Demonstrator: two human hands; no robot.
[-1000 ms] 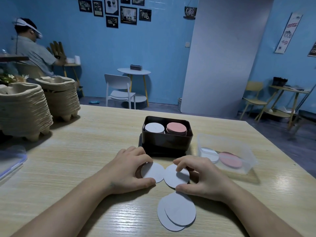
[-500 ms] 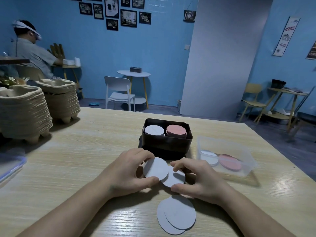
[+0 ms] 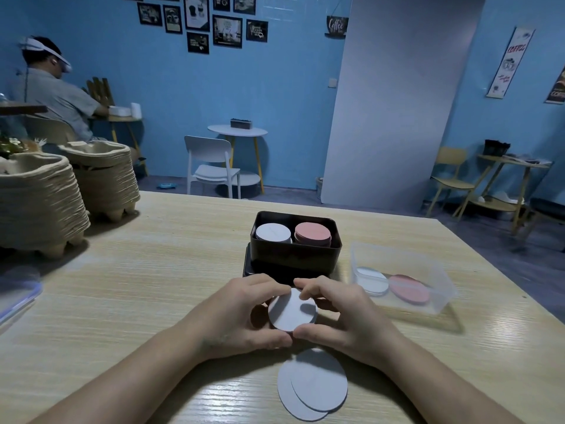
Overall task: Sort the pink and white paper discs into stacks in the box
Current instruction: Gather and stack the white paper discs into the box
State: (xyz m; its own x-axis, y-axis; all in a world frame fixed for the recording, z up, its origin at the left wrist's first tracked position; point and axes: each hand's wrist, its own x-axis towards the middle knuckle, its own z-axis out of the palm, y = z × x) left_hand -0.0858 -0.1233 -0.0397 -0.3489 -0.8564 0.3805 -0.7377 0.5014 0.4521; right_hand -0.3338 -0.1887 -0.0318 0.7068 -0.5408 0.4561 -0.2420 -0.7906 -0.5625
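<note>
Left hand and right hand cover the edges of the white disc, frame centre; what lies beneath is hidden. Both grips pinch it: flat, round, plain.

- How many white discs the fingers hold cannot be told.
- The box wall hides the lower parts of the stacks.
- A blue-edged clear object is cut off by the left edge.

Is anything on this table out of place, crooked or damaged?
Nothing is damaged or spilled. Two loose white discs near the front edge of the table lie askew, one partly over the other, outside the black box. Its white stack and pink stack look tidy. The left hand and right hand grip another white disc.
</note>
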